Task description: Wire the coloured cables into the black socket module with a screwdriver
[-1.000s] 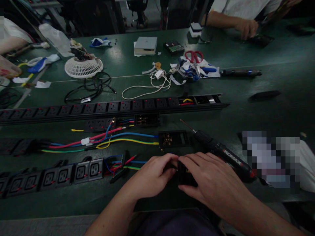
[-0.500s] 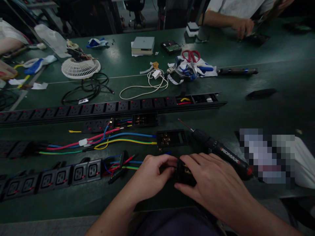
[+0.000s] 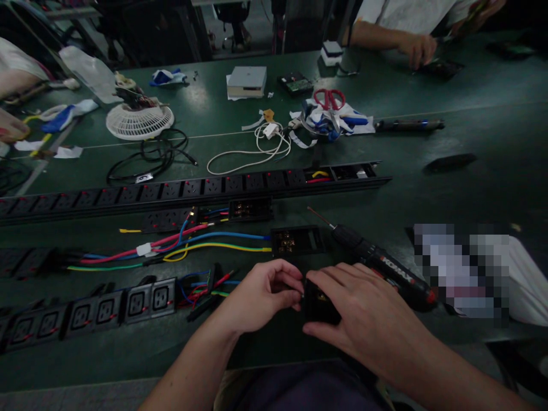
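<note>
Near the front edge of the bench, my right hand point(image 3: 359, 308) is wrapped over a black terminal housing point(image 3: 319, 302) with brass-coloured parts showing inside. My left hand point(image 3: 274, 294) is at the housing's left end, thumb and fingertips pinched together; whatever they hold is too small to make out. Just beyond lies a similar black terminal block point(image 3: 295, 241), with a blue wire point(image 3: 235, 234) and a yellow-green wire point(image 3: 222, 246) running into its left side. A black electric screwdriver point(image 3: 383, 260) lies beyond my right hand, its bit pointing to the far left.
A long black socket strip point(image 3: 171, 189) spans the bench, with shorter socket sections point(image 3: 109, 309) at left. Scissors point(image 3: 329, 100), a white cable point(image 3: 248, 153) and a white fan grille point(image 3: 139, 121) lie farther back. A co-worker's hand point(image 3: 422, 51) works at the far right.
My left hand has shifted slightly left, its fingers drawing back from the housing's end. My right hand keeps its hold on the housing. The view has moved slightly.
</note>
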The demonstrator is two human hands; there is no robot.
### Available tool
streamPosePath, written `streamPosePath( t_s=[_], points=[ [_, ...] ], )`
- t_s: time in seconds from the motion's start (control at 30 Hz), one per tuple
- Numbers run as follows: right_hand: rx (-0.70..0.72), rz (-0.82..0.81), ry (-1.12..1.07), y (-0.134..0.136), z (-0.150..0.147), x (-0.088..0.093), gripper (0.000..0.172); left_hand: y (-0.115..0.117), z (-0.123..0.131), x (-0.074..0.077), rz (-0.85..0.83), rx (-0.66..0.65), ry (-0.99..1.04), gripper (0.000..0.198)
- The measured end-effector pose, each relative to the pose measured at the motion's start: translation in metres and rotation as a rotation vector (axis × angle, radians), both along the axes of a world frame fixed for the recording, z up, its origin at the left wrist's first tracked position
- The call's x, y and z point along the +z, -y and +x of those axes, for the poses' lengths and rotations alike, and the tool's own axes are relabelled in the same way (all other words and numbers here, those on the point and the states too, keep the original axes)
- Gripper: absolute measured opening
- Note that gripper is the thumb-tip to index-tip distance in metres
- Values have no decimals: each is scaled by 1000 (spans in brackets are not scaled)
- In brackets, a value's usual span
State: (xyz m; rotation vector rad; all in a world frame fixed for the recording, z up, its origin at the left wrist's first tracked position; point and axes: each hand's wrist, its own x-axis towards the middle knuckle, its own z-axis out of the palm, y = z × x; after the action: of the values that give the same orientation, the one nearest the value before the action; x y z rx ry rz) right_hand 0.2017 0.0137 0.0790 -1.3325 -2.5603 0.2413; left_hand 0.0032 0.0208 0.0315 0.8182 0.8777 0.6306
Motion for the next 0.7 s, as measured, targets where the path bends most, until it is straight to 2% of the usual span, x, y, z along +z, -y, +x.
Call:
streamPosePath(
  t_s=[0.1,0.17,0.27,0.43,0.57,0.7],
  points=[
    [-6,-25,6,1,-1,-2,60,2,1,-1,-6,-14,-42,34],
    [-6,-39,10,2,1,-3,58,3,3,-1,21,-32,-77,30],
    [-12,-40,11,5,4,-4,58,6,5,-1,114,-53,-150,19],
    [-17,-52,43,2,6,-6,57,10,6,3,309,-43,-341,11],
    [10,-70,24,-3,7,-7,57,11,5,5,370,-62,-425,10],
    [34,-143,-33,-4,11,-7,50,11,5,5,416,-80,-478,11]
  ],
)
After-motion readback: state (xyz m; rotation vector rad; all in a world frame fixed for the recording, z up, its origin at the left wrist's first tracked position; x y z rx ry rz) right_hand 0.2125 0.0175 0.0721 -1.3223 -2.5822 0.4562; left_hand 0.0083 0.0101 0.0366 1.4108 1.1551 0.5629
